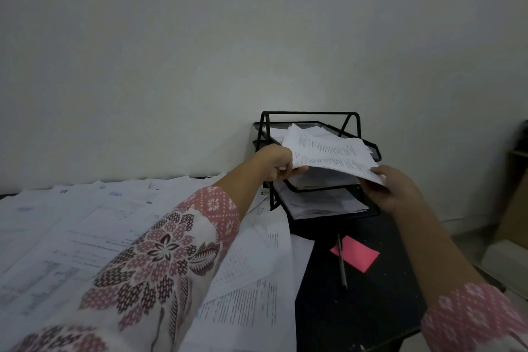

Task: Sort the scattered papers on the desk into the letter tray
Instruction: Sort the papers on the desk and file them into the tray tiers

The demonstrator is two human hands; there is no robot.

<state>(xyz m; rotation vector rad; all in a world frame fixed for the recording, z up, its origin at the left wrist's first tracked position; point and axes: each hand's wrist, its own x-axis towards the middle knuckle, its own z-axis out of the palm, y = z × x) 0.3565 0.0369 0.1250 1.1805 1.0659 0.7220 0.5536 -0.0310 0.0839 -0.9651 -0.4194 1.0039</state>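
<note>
Across the left of the bench (357, 308) the scattered papers (85, 223) lie overlapping in a wide, loose layer. Many are not yet sorted, so the task looks only partly done.

The left hand (275, 163) reaches forward from a patterned sleeve, its fingers curled round the near left corner of a sheaf of printed sheets (328, 151). The sheaf is held off the bench, roughly level. Its far edge is over the front of the black wire letter tray (311, 114), which stands against the wall. The tray has three tiers, and all three already hold paper. The sheaf appears to be at the top tier, though I cannot tell whether it touches the paper there.

Nearer the camera, a pen (341, 260) lies on the bare dark bench with its far end across a pink note (355, 253).

The right hand (391, 188) grips the sheaf's near right corner.

The step in hand seems to be filing this sheaf. The next move probably calls for both hands to push it squarely in under the frame, keeping the sheets together. They would then let go and return for more loose paper.
</note>
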